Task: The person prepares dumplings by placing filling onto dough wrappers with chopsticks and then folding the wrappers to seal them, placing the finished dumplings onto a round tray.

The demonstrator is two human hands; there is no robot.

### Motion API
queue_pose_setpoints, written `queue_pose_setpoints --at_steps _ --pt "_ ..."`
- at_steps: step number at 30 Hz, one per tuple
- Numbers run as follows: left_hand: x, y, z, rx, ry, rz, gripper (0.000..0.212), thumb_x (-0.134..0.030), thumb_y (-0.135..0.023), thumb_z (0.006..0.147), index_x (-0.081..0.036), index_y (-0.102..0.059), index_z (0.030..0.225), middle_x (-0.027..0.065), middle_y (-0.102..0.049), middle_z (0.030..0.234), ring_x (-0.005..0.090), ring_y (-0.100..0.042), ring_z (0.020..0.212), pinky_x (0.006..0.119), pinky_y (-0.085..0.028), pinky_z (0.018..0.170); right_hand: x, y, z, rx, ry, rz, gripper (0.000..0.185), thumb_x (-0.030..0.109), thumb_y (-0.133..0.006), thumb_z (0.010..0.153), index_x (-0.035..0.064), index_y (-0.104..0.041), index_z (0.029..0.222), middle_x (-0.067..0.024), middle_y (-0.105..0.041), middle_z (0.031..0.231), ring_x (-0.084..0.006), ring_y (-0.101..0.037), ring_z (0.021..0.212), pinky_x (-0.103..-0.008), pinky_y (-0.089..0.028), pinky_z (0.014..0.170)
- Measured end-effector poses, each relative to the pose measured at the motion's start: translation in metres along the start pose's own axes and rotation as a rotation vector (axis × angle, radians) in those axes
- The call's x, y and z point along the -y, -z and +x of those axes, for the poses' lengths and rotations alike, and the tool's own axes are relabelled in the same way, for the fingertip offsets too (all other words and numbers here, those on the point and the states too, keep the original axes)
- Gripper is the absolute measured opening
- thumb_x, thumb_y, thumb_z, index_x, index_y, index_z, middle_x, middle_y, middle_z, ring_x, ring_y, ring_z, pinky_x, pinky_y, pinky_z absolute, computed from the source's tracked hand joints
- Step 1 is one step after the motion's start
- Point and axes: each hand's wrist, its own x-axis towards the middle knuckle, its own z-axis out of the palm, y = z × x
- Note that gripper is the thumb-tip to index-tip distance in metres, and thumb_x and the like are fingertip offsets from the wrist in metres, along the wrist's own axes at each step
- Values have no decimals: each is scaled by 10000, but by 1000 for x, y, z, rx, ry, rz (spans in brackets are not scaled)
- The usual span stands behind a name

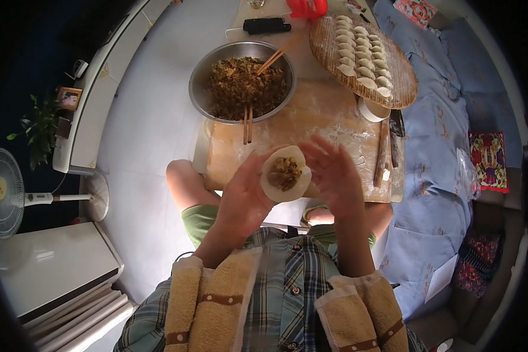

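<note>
A round dough wrapper (pixel 269 193) lies in my left hand (pixel 247 193), above the near edge of the floured wooden board (pixel 281 105). Brown minced filling (pixel 286 171) sits in its middle, and the wrapper is unfolded. Close against the wrapper's right edge is my right hand (pixel 338 180), its fingers spread and blurred; whether they grip the dough is unclear. Beyond my hands stands a steel bowl (pixel 193 88) of chopped filling, with wooden chopsticks (pixel 247 127) over its near rim and another pair (pixel 275 59) at the right.
Rows of folded dumplings (pixel 364 57) lie on a round woven tray (pixel 405 83) at the back right. Under its edge is a white round container (pixel 374 111). A rolling pin (pixel 381 154) rests on the board's right side. A blue-covered sofa (pixel 431 189) borders the table; a fan (pixel 4 193) stands left.
</note>
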Motion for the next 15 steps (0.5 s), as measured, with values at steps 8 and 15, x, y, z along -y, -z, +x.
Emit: queue_pose_setpoints --at_steps 8,15 --pt "18 13 11 14 -221 904 356 -197 -355 905 -18 -412 1207 105 -487 1138 171 -488 1034 271 -401 871 -20 -15 -12 -19 -260 125 530 434 -285 912 -2 -428 1177 -111 -528 1121 -212 -535 1002 -356 -430 867" --pt "21 10 8 12 -170 667 384 -215 -321 931 8 -365 1241 108 -468 1148 153 -460 1033 259 -362 891 -24 -18 -14 -109 -160 47 376 292 -365 922 -28 -462 1094 -123 -526 1061 -200 -522 972 -329 -426 850"
